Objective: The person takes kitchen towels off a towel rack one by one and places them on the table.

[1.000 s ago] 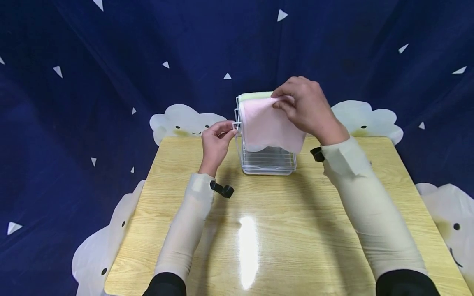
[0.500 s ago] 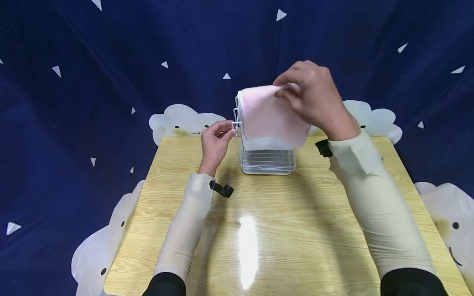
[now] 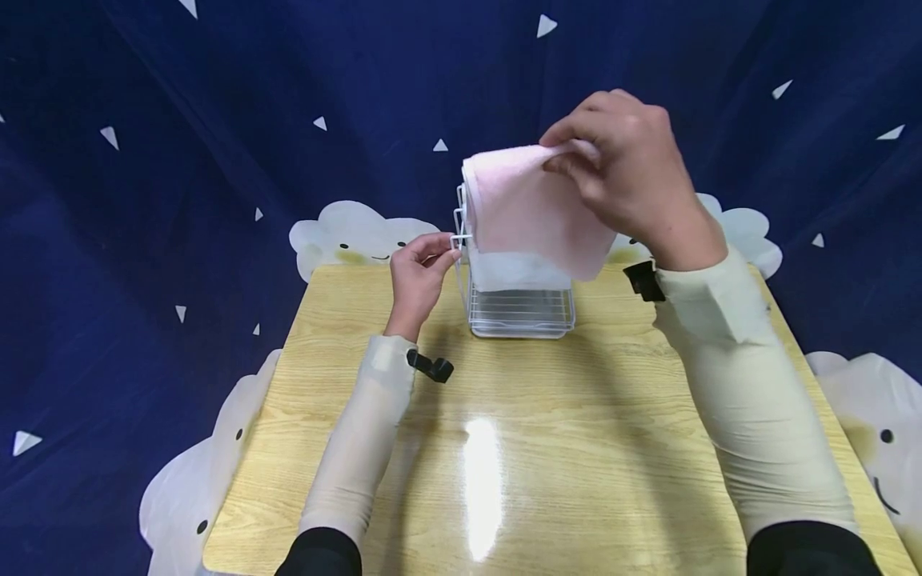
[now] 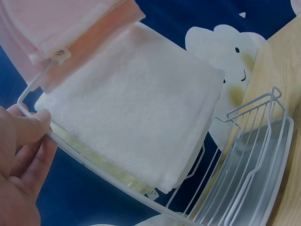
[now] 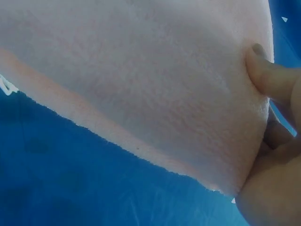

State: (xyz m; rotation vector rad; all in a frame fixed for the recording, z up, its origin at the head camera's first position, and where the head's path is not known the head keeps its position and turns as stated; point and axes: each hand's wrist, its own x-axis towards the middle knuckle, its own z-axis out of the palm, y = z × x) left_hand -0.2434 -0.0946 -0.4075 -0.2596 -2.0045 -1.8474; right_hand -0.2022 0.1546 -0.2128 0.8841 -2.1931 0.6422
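My right hand [image 3: 641, 168] pinches the upper right part of a folded pink towel [image 3: 529, 208] between thumb and fingers. The towel hangs above and in front of a white wire rack [image 3: 522, 325]. My left hand [image 3: 418, 280] grips a bent wire end at the rack's left side. Draped on the rack is a white towel [image 4: 136, 103], partly covered by the pink one in the head view. Beneath it in the left wrist view peeks a pale yellow-green towel [image 4: 101, 162]. In the right wrist view, my right thumb [image 5: 270, 77] presses on the pink cloth.
A grey tray [image 4: 280, 165] forms the rack's base, on the back part of the wooden table [image 3: 504, 448]. Behind the table hangs a dark blue curtain [image 3: 288, 64] with white triangles. White cloud cut-outs [image 3: 360, 224] line the table's edges.
My right hand has risen and moved slightly right, lifting the pink towel. More of the white towel shows below it, while the green strip behind is now hidden. My left hand stays put.
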